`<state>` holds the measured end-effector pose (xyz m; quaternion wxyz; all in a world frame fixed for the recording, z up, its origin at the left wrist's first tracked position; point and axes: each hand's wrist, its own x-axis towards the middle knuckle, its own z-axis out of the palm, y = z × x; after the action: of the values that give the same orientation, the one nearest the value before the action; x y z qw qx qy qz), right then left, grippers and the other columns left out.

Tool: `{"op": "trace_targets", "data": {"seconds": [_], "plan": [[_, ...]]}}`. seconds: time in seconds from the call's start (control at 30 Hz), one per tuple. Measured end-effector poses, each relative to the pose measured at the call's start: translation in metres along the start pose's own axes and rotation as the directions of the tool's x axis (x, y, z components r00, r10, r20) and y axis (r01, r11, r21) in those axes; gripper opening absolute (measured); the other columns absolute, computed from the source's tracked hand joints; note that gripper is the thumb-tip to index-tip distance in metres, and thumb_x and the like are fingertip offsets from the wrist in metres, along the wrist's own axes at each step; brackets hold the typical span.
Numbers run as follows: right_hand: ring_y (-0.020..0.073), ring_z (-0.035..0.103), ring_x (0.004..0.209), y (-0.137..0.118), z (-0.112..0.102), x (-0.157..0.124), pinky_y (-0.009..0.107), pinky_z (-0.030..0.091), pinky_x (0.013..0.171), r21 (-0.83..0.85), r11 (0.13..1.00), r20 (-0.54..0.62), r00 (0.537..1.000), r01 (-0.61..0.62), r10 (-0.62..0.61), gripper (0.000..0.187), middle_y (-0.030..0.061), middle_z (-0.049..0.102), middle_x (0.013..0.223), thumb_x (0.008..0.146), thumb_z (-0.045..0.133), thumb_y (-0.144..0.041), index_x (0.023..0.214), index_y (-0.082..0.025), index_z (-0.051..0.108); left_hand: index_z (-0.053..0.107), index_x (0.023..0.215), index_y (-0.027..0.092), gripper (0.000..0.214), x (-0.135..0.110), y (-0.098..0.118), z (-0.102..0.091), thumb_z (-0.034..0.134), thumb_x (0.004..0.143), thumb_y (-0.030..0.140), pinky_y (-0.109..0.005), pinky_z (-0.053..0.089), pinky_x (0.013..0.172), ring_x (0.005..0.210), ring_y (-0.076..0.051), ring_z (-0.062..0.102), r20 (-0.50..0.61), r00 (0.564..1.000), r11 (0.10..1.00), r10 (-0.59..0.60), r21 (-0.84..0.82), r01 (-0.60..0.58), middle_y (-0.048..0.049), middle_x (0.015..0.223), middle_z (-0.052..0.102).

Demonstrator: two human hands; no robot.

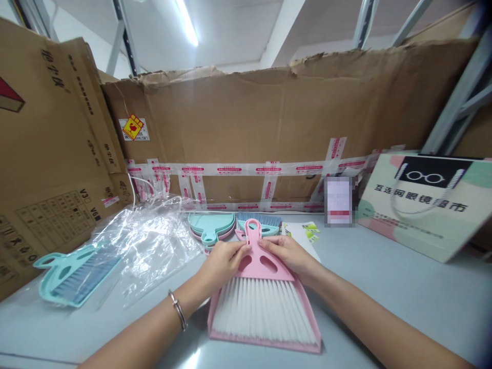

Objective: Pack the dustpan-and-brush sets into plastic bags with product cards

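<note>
A pink hand brush [263, 307] with white bristles lies nested on a pink dustpan [313, 328], bristles toward me. My left hand [228, 259] pinches the left side near the base of the handles. On the opposite side, my right hand [288, 253] grips the same brush and dustpan, thumb and fingers closed. Both handles overlap at the top, one loop over the other. Just beyond my hands sit stacked turquoise dustpans [211, 223] and a turquoise brush with blue bristles [261, 221], partly hidden by the pink handle.
At the left, a turquoise dustpan and brush set [77, 274] lies by crumpled clear plastic bags [154, 251]. Cardboard walls [238, 118] enclose the grey table [369, 307] at the back and left. A printed paper bag [423, 205] stands at the right, near a blurred card [339, 200].
</note>
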<state>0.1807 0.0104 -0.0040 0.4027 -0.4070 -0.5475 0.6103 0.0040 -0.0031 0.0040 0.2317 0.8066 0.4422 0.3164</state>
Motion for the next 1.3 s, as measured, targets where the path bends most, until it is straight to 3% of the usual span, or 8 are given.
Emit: {"op": "trace_targets", "data": {"seconds": [0.5, 0.63, 0.73, 0.83, 0.93, 1.03, 1.13, 1.3], "plan": [[0.0154, 0.053, 0.060, -0.001, 0.003, 0.000, 0.027, 0.038, 0.057, -0.099, 0.995, -0.068, 0.998, -0.008, 0.001, 0.042, 0.0020, 0.062, 0.059, 0.055, 0.070, -0.054, 0.065, -0.013, 0.066, 0.048, 0.054, 0.016, 0.037, 0.001, -0.005, 0.003, 0.038, 0.087, 0.027, -0.022, 0.024, 0.050, 0.046, -0.008, 0.032, 0.008, 1.000, 0.997, 0.008, 0.073, -0.008, 0.0056, 0.046, 0.038], [0.0156, 0.055, 0.061, -0.002, 0.002, -0.002, 0.027, 0.041, 0.058, -0.076, 0.997, -0.040, 0.999, 0.031, -0.034, 0.041, 0.0021, 0.063, 0.062, 0.056, 0.070, -0.053, 0.067, -0.013, 0.067, 0.050, 0.053, 0.015, 0.040, 0.003, -0.004, -0.003, 0.039, 0.087, 0.033, -0.023, 0.026, 0.050, 0.048, -0.008, 0.034, 0.030, 0.998, 0.994, -0.063, -0.082, 0.065, 0.0045, 0.048, 0.040], [0.0160, 0.058, 0.063, -0.005, -0.001, -0.002, 0.027, 0.044, 0.060, -0.029, 0.998, -0.071, 0.996, 0.055, -0.057, 0.042, 0.0030, 0.066, 0.066, 0.055, 0.072, -0.051, 0.075, -0.014, 0.069, 0.062, 0.080, 0.016, 0.023, 0.003, -0.002, -0.009, 0.053, 0.080, 0.037, -0.022, 0.037, 0.061, 0.068, -0.013, 0.052, 0.214, 0.975, 0.935, -0.067, -0.328, 0.136, -0.0005, 0.073, 0.059], [0.0173, 0.062, 0.066, -0.008, -0.018, 0.006, 0.029, 0.047, 0.064, -0.010, 0.998, -0.089, 0.994, 0.069, -0.070, 0.044, 0.0053, 0.069, 0.072, 0.057, 0.072, -0.051, 0.081, -0.015, 0.068, 0.060, 0.104, 0.019, 0.035, 0.003, -0.002, -0.013, 0.063, 0.073, 0.036, -0.026, 0.042, 0.078, 0.096, -0.019, 0.055, 0.322, 0.943, 0.841, -0.082, -0.486, 0.239, -0.0050, 0.104, 0.062], [0.0201, 0.064, 0.078, -0.008, -0.060, 0.017, 0.033, 0.048, 0.075, -0.137, 0.983, -0.240, 0.959, 0.122, -0.152, 0.044, 0.0093, 0.070, 0.085, 0.063, 0.067, -0.052, 0.088, -0.016, 0.066, 0.062, 0.103, 0.018, 0.036, 0.004, -0.007, -0.018, 0.062, 0.074, 0.039, -0.029, 0.043, 0.080, 0.098, -0.022, 0.056, 0.270, 0.953, 0.815, -0.134, -0.518, 0.261, -0.0073, 0.107, 0.062], [0.0241, 0.062, 0.090, -0.005, -0.113, 0.019, 0.037, 0.046, 0.083, -0.560, 0.828, -0.416, 0.868, -0.010, -0.271, 0.042, 0.0135, 0.067, 0.095, 0.070, 0.059, -0.047, 0.096, -0.014, 0.063, 0.061, 0.105, 0.017, 0.041, 0.007, -0.013, -0.023, 0.063, 0.073, 0.040, -0.031, 0.044, 0.079, 0.095, -0.023, 0.058, 0.205, 0.959, 0.807, -0.196, -0.522, 0.276, -0.0077, 0.103, 0.065], [0.0282, 0.059, 0.098, -0.004, -0.144, 0.006, 0.038, 0.045, 0.086, -0.807, 0.562, -0.324, 0.932, -0.182, -0.163, 0.045, 0.0145, 0.064, 0.106, 0.063, 0.064, -0.037, 0.102, -0.014, 0.062, 0.060, 0.108, 0.016, 0.044, 0.008, -0.016, -0.027, 0.064, 0.071, 0.041, -0.032, 0.044, 0.079, 0.094, -0.024, 0.058, 0.156, 0.958, 0.815, -0.243, -0.502, 0.288, -0.0081, 0.102, 0.065], [0.0274, 0.048, 0.116, -0.017, -0.124, -0.022, 0.033, 0.040, 0.092, -0.937, 0.272, -0.182, 0.972, -0.218, 0.151, 0.080, 0.0140, 0.045, 0.134, 0.054, 0.066, -0.026, 0.131, -0.014, 0.043, 0.058, 0.115, 0.017, 0.047, 0.007, -0.016, -0.026, 0.062, 0.074, 0.040, -0.033, 0.044, 0.081, 0.098, -0.024, 0.057, 0.184, 0.961, 0.841, -0.208, -0.469, 0.272, -0.0092, 0.107, 0.064]]}}
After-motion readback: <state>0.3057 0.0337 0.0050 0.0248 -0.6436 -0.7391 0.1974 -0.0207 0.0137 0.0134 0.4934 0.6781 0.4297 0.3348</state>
